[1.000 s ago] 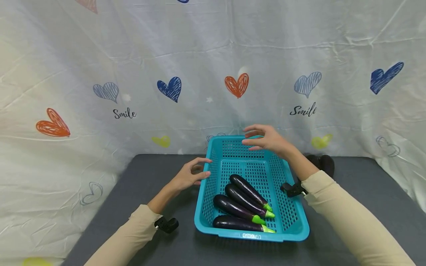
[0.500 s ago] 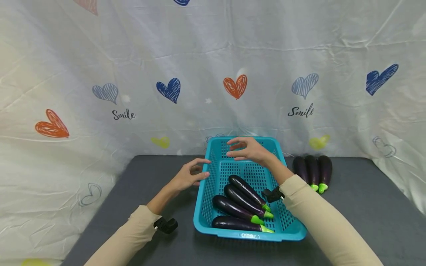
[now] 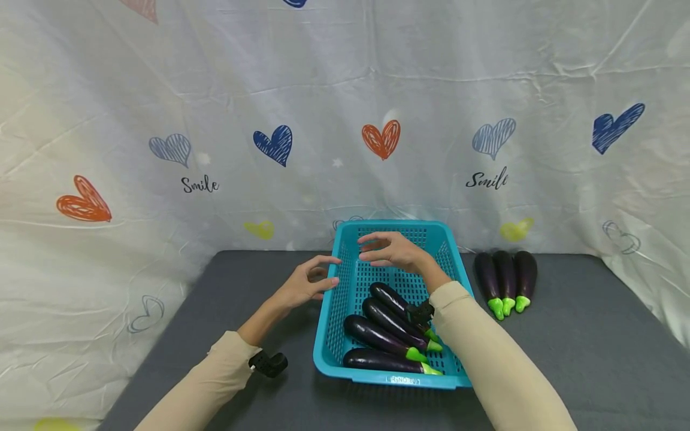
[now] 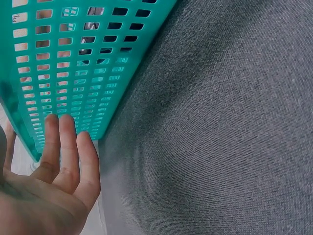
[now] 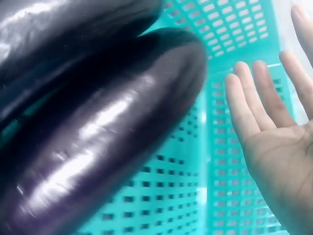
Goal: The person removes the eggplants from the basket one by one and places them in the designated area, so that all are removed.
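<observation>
A turquoise plastic basket [image 3: 321, 335] stands on the table with several dark purple eggplants [image 3: 377, 336] lying in its near part, green stem ends to the right. My left hand [image 3: 307, 282] is at the basket's left side, thumb and forefinger at the rim. In the left wrist view, its other fingers extend outside the perforated wall [image 4: 73, 78]; whether they touch it I cannot tell. Above the basket's far half hovers my right hand [image 3: 393, 250], fingers spread and nothing in them. In the right wrist view an eggplant [image 5: 112, 117] lies apart from that hand [image 5: 279, 132].
Three more eggplants [image 3: 505, 281] lie side by side on the table to the right of the basket, stems toward me. The dark grey table [image 3: 582, 335] ends at a pale curtain [image 3: 323, 90] printed with hearts.
My right hand has moved left and down, from the basket's far right edge to over its inside. The three eggplants on the right came into full view. My left hand has stayed put.
</observation>
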`<state>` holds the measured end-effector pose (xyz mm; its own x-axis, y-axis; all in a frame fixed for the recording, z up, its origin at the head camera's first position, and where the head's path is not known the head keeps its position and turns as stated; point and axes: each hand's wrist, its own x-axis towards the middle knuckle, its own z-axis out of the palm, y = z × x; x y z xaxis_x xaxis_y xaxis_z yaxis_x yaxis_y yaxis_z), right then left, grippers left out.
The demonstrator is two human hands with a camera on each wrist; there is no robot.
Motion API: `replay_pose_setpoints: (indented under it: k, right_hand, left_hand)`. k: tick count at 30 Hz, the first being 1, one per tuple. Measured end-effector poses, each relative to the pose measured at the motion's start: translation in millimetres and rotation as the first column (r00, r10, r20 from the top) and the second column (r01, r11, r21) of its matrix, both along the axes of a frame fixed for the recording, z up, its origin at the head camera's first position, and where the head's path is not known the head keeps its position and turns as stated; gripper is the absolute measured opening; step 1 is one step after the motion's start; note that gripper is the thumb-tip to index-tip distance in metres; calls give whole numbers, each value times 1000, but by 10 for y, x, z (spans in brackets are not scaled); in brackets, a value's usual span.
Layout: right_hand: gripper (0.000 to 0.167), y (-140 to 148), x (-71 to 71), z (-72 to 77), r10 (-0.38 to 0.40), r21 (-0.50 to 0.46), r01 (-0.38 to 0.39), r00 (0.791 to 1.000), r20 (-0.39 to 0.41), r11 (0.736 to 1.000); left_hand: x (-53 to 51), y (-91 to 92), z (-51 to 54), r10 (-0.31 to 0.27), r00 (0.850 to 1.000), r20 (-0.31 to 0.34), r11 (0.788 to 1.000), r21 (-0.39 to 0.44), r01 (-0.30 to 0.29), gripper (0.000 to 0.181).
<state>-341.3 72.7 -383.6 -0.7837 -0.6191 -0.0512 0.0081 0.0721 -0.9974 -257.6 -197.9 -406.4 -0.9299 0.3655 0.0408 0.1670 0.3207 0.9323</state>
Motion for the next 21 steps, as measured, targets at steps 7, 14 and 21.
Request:
replay_pose_setpoints:
  k: [7, 14, 21]
  right_hand:
    - [61, 3, -19, -189, 58, 52, -61, 996, 62, 997]
    - [64, 61, -14, -272, 112, 123, -124, 989, 101, 985]
    - [64, 134, -12, -292, 178, 194, -200, 976, 128, 960]
  left_hand:
    - [11, -8, 2, -4, 1000, -1, 1000, 4, 4, 47]
    - [9, -2, -1, -4, 1000, -12, 1000, -6, 4, 47]
    - [5, -7, 0, -3, 1000, -3, 1000, -6, 3, 48]
